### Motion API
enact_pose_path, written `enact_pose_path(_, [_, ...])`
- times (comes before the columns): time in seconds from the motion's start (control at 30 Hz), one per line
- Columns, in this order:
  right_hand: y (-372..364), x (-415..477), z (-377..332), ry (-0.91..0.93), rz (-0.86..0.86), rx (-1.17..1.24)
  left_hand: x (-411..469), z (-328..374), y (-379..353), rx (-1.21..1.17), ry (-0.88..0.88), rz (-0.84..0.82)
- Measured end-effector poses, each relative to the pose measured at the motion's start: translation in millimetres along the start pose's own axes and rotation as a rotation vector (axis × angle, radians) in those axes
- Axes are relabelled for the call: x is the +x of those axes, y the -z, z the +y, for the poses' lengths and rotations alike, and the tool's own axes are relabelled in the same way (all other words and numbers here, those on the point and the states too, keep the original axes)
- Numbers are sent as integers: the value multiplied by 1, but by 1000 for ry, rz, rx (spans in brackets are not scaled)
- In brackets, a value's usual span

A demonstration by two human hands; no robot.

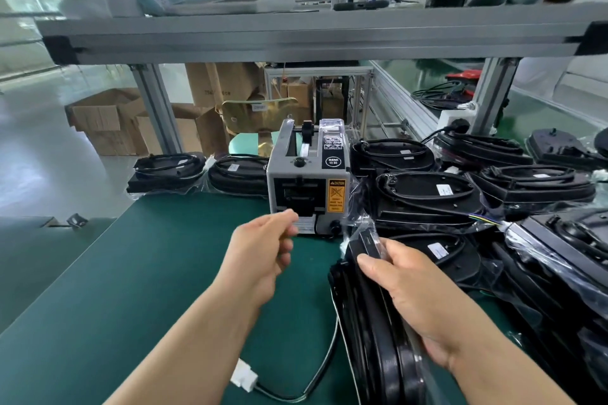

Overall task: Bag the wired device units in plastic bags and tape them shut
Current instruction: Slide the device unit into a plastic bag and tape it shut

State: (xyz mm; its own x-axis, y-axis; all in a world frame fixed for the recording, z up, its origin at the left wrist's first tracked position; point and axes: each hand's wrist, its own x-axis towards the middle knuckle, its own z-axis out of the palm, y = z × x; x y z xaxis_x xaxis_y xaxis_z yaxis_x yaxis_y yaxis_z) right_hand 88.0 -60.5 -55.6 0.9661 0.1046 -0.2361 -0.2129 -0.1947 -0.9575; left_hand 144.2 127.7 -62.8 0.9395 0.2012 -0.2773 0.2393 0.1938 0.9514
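Observation:
My right hand [414,299] grips a black wired device unit [371,322] standing on edge in a clear plastic bag [360,223], whose crumpled top sticks up near the tape dispenser. Its cable, ending in a white connector [244,379], trails across the green mat. My left hand [266,250] is at the outlet of the grey automatic tape dispenser [307,181], fingers curled and pinching at a piece of tape there; the tape itself is hard to make out.
Many bagged and unbagged black units [427,194] are piled to the right and behind the dispenser, with two more [167,171] at the back left. The green mat [148,273] spreads left. An aluminium shelf [296,33] hangs overhead. Cardboard boxes [108,122] stand on the floor beyond.

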Motion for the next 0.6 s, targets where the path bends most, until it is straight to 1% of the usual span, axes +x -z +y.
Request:
enact_pose_path(0.1, [0,3,3,2,21,-33,35,2,-10,-86,81,84])
enact_pose_path(0.3, [-5,3,3,28,33,-35,61,5,-27,-150,183,123])
enact_pose_path(0.47, [-5,2,3,50,44,-26,66,8,-39,-154,212,163])
enact_pose_path(0.6, [-4,2,4,51,56,-31,65,10,-47,-254,178,242])
